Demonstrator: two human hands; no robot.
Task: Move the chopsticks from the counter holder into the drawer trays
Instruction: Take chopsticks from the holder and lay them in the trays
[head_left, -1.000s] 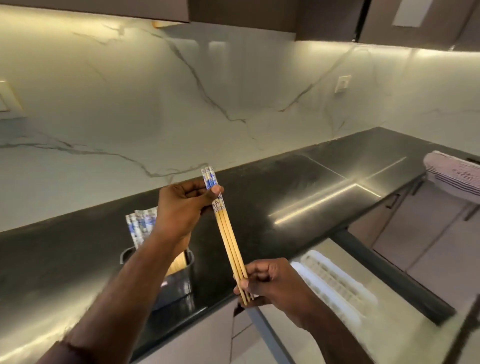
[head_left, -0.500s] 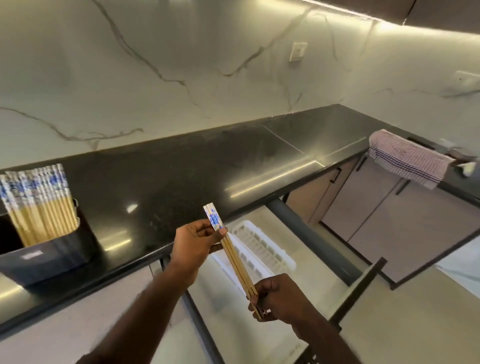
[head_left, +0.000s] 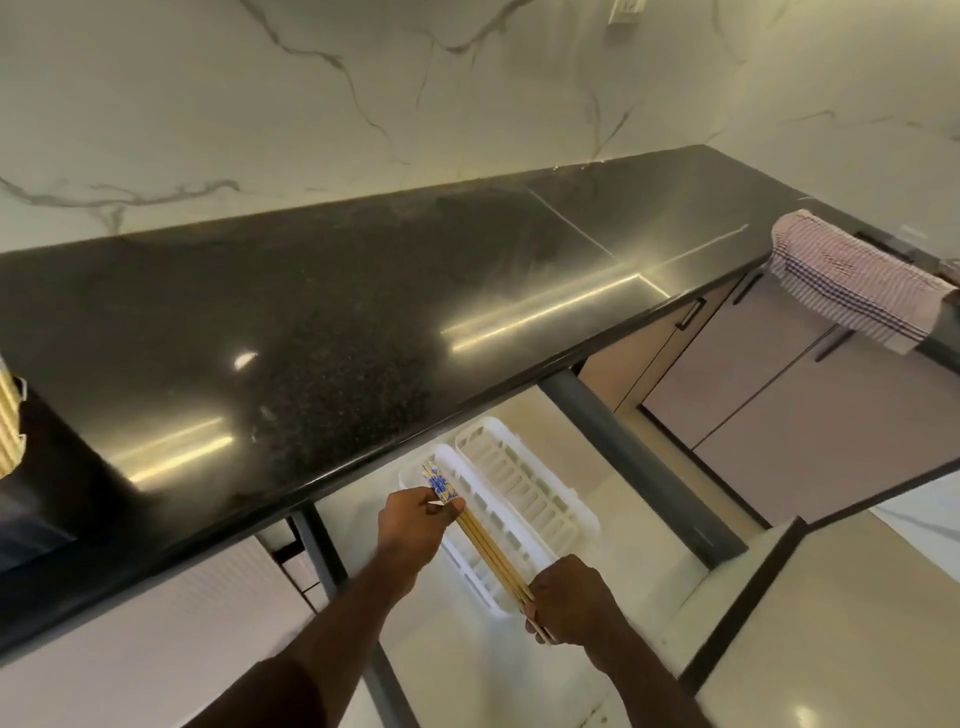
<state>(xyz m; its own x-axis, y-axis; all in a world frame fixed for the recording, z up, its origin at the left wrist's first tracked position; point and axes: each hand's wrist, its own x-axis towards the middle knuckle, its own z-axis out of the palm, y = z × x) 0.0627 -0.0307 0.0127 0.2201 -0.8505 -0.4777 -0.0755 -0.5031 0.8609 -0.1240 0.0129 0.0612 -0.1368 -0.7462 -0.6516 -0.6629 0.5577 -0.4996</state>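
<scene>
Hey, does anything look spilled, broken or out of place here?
Nothing stands out. Both hands, left hand and right hand, hold the chopsticks over the white trays; a striped towel drapes over the counter edge.

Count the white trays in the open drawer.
2. The left tray lies under the held chopsticks, partly covered by them and both hands. The right tray lies beside it, apparently touching. The counter may hide more.

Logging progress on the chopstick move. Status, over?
Left hand pinches patterned end, right hand grips plain end of chopstick bundle. Bundle held over near white tray in open drawer. Nothing blocking.
</scene>
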